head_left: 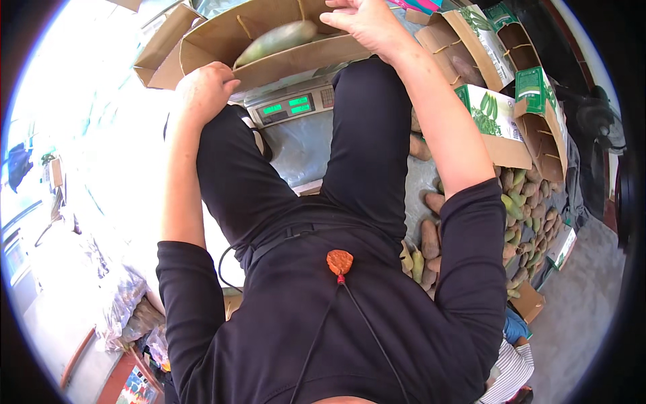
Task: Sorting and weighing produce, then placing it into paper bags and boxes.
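A long, open cardboard box [303, 55] lies across the digital scale [286, 109] beyond my knees. Inside it is a long green radish [277, 42], blurred by motion. My left hand [205, 91] is at the box's near left rim, its fingers bent closed against the cardboard; part of the grip is hidden. Over the right end of the box, my right hand [367, 23] has its fingers stretched out and apart, with nothing in them. It is clear of the radish. The top of this hand is cut off by the picture's edge.
Several open green and white cartons [494, 111] stand on the right. Behind them a large pile of earthy and green radishes [531, 215] spreads over the floor, with more beside my right thigh. A black fan [599, 121] stands far right. Plastic bags [128, 303] lie lower left.
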{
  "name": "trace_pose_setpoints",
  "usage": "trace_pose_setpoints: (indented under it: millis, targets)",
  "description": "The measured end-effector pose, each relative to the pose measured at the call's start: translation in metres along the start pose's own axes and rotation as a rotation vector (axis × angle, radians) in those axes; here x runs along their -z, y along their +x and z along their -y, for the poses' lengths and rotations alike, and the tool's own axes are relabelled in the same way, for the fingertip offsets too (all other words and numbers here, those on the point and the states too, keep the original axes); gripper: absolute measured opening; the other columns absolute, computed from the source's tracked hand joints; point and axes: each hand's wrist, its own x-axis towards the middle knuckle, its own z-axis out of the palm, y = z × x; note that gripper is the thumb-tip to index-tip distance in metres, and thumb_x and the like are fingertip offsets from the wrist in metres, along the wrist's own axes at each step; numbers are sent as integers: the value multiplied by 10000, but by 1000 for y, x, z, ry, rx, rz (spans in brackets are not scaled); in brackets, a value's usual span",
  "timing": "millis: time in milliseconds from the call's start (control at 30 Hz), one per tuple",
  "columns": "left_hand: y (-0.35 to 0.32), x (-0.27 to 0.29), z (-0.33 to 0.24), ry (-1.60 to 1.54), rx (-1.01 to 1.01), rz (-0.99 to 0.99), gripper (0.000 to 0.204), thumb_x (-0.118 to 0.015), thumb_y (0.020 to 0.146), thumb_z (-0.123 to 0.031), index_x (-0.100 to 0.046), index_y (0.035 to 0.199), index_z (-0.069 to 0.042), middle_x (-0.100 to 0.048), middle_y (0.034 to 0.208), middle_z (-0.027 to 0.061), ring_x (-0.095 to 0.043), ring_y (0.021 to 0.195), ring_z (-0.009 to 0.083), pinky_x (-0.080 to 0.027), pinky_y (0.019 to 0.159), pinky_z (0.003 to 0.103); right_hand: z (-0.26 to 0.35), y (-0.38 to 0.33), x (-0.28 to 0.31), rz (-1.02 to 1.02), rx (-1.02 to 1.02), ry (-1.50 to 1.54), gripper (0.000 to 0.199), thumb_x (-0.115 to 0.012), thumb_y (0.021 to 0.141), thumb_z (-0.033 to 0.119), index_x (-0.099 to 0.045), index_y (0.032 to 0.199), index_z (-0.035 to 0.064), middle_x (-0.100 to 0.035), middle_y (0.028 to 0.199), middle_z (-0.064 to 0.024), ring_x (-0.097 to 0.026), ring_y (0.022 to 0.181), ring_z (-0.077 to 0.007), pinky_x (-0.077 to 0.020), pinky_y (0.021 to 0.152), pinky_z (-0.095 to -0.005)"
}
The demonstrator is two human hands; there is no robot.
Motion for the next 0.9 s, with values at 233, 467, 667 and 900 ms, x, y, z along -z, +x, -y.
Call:
trace_pose_setpoints:
  millis: [233,467,667,900]
  targets:
    - [-5,7,-2,-43,1,-2,188,-615,816,-210,-708,902,-71,-647,1059,51,-621,943,263,-480,818,360,-39,-120,69,-377,-236,116,308,-639,851,99,-585,1141,10,-624,1097,-66,-570,1032,-136,-446,878,-269]
    - [2,1,-4,-67,-31,-14,195,-616,810,-180,-696,904,-28,-644,1053,85,-619,943,278,-475,828,359,-213,-382,61,-235,-810,-469,329,-688,739,63,-614,1055,9,-665,935,-111,-628,856,-186,-497,787,-304]
    - [2,-3,2,-19,-34,-32,198,-616,811,-228,-711,897,-77,-655,1035,29,-622,939,242,-489,792,361,-231,-507,-44,91,-1070,-599,470,-686,747,228,-548,1167,70,-565,1179,-178,-476,1167,-360,-428,929,-450]
    - [-2,-2,6,-39,-42,-45,202,-619,805,-198,-693,899,-35,-644,1028,89,-610,938,289,-476,810,376,-215,-498,-78,142,-1027,-727,446,-675,740,249,-526,1122,73,-542,1144,-149,-495,1089,-344,-439,866,-468]
